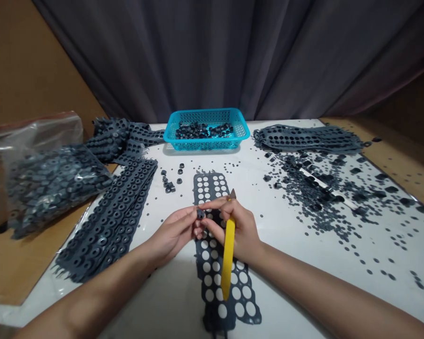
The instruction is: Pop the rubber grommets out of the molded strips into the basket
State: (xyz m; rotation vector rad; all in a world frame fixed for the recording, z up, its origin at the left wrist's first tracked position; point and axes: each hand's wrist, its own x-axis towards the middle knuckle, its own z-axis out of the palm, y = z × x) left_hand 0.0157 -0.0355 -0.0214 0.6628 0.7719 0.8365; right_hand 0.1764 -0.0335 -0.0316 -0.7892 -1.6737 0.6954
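Note:
My left hand (179, 231) pinches a small black rubber piece (200, 214) between thumb and fingertips. The fingertips of my right hand (238, 230) reach to the same piece. In its grip my right hand also keeps a yellow-handled tool (228, 259) with a dark pointed tip; its exact kind cannot be made out. Beneath both hands lies a black rubber sheet (207, 281) full of round holes, partly hidden by them. Several loose black rubber rings (168, 188) lie on the white table beyond my left hand.
A blue basket (207, 145) at the back holds black pieces. To the left are a plastic bag (56, 183) of pieces and moulded sheets (109, 221) with rings. Punched sheets (307, 139) lie back right, before scattered black scraps (311, 202) and a white strip (316, 181).

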